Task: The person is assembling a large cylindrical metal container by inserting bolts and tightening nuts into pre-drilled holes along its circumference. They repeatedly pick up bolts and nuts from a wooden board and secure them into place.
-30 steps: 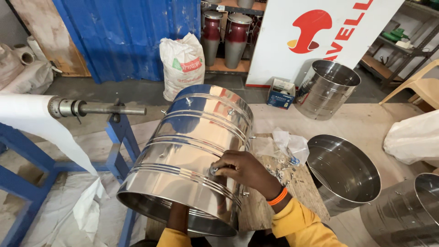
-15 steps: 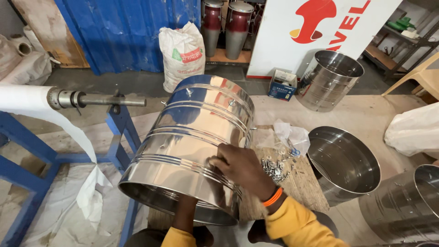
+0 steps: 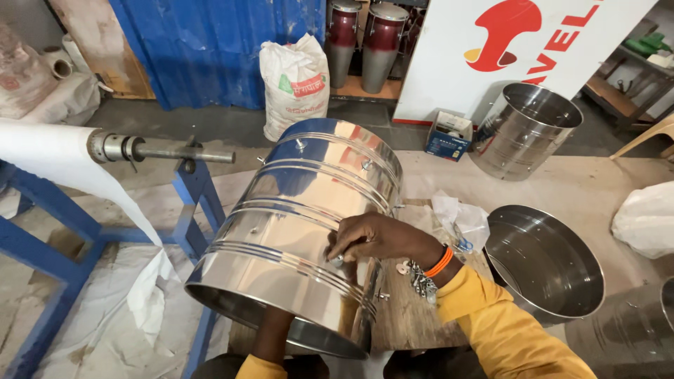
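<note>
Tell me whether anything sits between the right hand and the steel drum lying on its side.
Nothing does. The right hand rests directly on the outer wall of the steel drum, fingertips at a small fitting. The left arm reaches into the drum's open end, its hand hidden.

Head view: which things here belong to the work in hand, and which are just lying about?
In hand:
steel drum
right hand on its side
left hand, reaching inside, hidden
small fittings

Lying about:
open drums
white sack
blue box
</note>
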